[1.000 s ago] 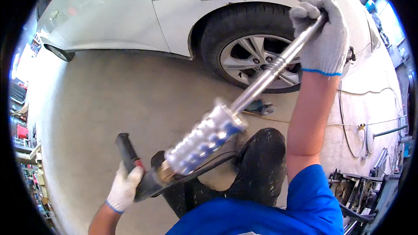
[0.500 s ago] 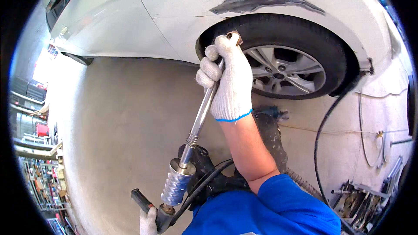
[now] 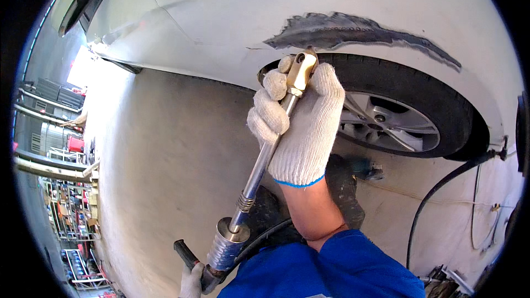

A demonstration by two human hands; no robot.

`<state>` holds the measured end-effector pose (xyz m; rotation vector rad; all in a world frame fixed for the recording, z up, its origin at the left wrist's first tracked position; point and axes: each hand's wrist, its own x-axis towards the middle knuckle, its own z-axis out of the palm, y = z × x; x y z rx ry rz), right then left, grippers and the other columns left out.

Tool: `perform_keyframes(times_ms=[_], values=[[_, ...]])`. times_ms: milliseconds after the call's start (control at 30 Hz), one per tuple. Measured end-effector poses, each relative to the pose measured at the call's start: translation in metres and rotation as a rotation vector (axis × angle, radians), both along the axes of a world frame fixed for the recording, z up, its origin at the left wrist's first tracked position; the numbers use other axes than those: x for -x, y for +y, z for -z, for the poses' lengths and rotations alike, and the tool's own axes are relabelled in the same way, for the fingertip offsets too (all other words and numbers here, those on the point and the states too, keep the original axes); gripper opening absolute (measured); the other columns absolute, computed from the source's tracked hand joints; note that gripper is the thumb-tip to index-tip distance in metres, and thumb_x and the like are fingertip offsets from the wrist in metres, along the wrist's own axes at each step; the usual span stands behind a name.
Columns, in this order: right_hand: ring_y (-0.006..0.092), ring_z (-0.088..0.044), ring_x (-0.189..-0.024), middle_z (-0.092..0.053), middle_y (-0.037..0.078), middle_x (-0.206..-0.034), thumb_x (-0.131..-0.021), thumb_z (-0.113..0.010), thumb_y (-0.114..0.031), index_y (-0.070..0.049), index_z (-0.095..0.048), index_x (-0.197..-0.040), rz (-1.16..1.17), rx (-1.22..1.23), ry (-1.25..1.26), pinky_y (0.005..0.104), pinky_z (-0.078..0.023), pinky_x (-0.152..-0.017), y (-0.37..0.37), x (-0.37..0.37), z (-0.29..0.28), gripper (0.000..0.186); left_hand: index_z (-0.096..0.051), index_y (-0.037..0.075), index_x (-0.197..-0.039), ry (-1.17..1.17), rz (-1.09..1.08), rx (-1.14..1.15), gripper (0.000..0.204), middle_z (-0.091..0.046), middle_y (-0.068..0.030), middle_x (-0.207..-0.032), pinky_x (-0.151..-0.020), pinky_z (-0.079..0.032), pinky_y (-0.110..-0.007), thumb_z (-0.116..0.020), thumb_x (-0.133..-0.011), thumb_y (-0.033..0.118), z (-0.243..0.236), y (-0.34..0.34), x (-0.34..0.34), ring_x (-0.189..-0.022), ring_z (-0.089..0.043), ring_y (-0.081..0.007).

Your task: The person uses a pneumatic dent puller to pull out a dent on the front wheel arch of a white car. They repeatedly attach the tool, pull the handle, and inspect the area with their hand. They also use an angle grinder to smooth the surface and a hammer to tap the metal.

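A slide hammer [image 3: 255,179], a dent puller with a chromed rod, a spring and a ridged sliding weight, slants from lower left up to the car. My right hand [image 3: 301,124], in a white knit glove with a blue cuff, is closed palm up round the rod just below its brass-coloured head. My left hand [image 3: 191,281], also gloved and partly cut off by the lower edge, grips the black handle at the rear end. The tool's tip is close to a dark, bare-metal patch [image 3: 337,30] on the white car body [image 3: 221,16]; contact cannot be made out.
Below the patch is a wheel [image 3: 397,124] with a black tyre and silver spokes. A black cable [image 3: 428,204] hangs from a clamp [image 3: 501,152] at the arch's right end. A blue tool [image 3: 367,168] lies on the floor; shelves [image 3: 72,204] stand far left.
My right hand has turned palm up and opened slightly round the rod, exposing the tool's head. The head has risen relative to the wheel, toward the bare patch. The view has shifted.
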<state>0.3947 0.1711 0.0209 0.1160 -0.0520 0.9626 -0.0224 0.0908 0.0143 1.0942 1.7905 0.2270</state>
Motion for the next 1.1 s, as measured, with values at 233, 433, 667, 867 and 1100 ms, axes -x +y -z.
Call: perform_keyframes(times_ms=[233,433,667,867,1100], values=[[0.0102,-0.043,-0.047,-0.058,0.002,-0.081,-0.102,-0.049,-0.053,-0.012,-0.056,-0.109,0.045,0.022,-0.031,0.0261,-0.031,-0.038,0.013,-0.013,0.003,0.042,-0.063,0.007,-0.112,-0.061,0.019,0.018,0.030,-0.063,0.0000,-0.088,-0.067,-0.050,-0.028,-0.055,-0.102,0.034,0.012,0.014,0.003,-0.076,-0.059,-0.0111],[0.0105,-0.038,-0.049,-0.053,0.005,-0.084,-0.102,-0.050,-0.048,-0.006,-0.059,-0.115,0.033,-0.087,0.061,0.0252,-0.031,-0.036,0.015,-0.014,-0.002,0.045,-0.062,0.006,-0.114,0.025,0.012,0.041,0.026,-0.060,0.0013,-0.087,-0.066,-0.049,-0.027,-0.055,-0.102,0.028,0.004,0.022,0.006,-0.074,-0.056,-0.0095],[0.0098,-0.040,-0.050,-0.054,0.005,-0.084,-0.102,-0.051,-0.048,-0.006,-0.057,-0.118,0.032,-0.119,0.031,0.0241,-0.033,-0.036,0.020,-0.012,0.005,0.045,-0.058,0.004,-0.122,0.065,0.010,0.024,0.031,-0.057,0.0020,-0.086,-0.060,-0.042,-0.026,-0.055,-0.102,0.027,-0.008,0.023,-0.018,-0.069,-0.050,-0.0072],[0.0080,-0.037,-0.046,-0.054,0.002,-0.082,-0.102,-0.048,-0.056,-0.010,-0.054,-0.114,0.018,-0.094,0.013,0.0237,-0.027,-0.036,0.023,-0.018,0.009,0.048,-0.058,0.003,-0.121,0.094,-0.019,0.073,0.032,-0.057,0.0014,-0.083,-0.059,-0.042,-0.026,-0.056,-0.102,0.028,-0.008,0.024,-0.025,-0.068,-0.050,-0.0076],[0.0082,-0.037,-0.047,-0.053,0.002,-0.082,-0.101,-0.047,-0.058,-0.011,-0.054,-0.114,-0.010,-0.104,0.023,0.0239,-0.028,-0.037,0.024,-0.017,0.007,0.049,-0.061,0.004,-0.115,0.185,0.031,0.062,0.033,-0.056,0.0011,-0.078,-0.058,-0.041,-0.027,-0.055,-0.101,0.033,-0.015,0.022,-0.032,-0.066,-0.049,-0.0088]])
